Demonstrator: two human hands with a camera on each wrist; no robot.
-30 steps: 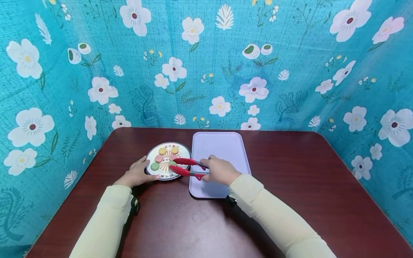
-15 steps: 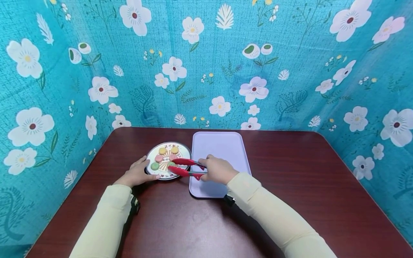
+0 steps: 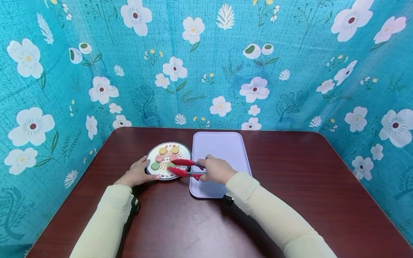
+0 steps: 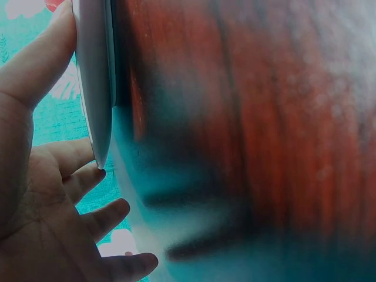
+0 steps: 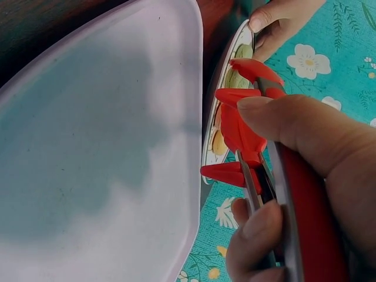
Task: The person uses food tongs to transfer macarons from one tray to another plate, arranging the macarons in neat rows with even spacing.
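Observation:
My right hand (image 3: 219, 170) grips red-tipped metal tongs (image 3: 180, 172) by the handles. Their jaws stand apart at either side of the right green macaron (image 3: 170, 165), partly covering it. This macaron lies on a round patterned plate (image 3: 184, 152) with another green macaron (image 3: 155, 166), two pink macarons (image 3: 159, 158) and two yellow macarons (image 3: 162, 151). At the plate's left side, my left hand (image 3: 138, 173) holds the rim between thumb and fingers. In the left wrist view, the thumb lies along the upper face and the other fingers (image 4: 106, 220) spread below the edge.
A lilac rectangular tray (image 3: 219, 143) lies right beside the plate, under my right hand. Both rest on a dark red-brown wooden table (image 3: 290, 172). A teal flowered cloth (image 3: 206, 82) hangs behind and at both sides.
My right hand and the tongs have shifted slightly left. The tong tips sit a little farther over the green macaron, which has slid slightly left. The left hand has not moved.

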